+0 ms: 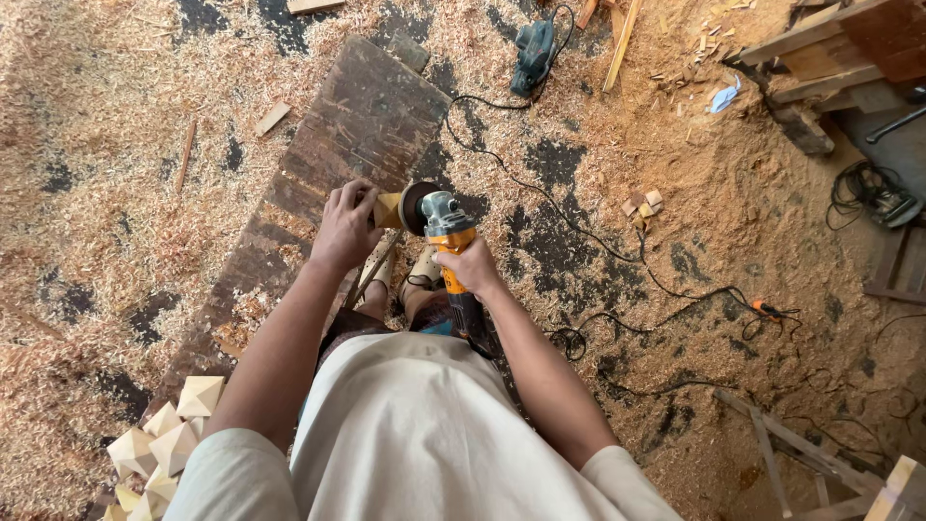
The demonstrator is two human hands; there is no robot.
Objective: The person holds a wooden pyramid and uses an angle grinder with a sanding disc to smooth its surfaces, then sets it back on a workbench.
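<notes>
- Left hand (344, 224) clenched around a small wooden block (388, 209), pressed against the disc of the angle grinder (447, 253).
- Right hand (468, 265) wrapped tight on the grinder's orange body, black cord trailing off to the right.
- Block and grinder held above a dark worn plank (338, 154) lying on the floor (116, 193), thick with sawdust and shavings.
- Pile of pale, faceted wooden pieces (169, 439) at lower left, beside the plank.
- Second power tool (532, 53) lying farther off, near the top.
</notes>
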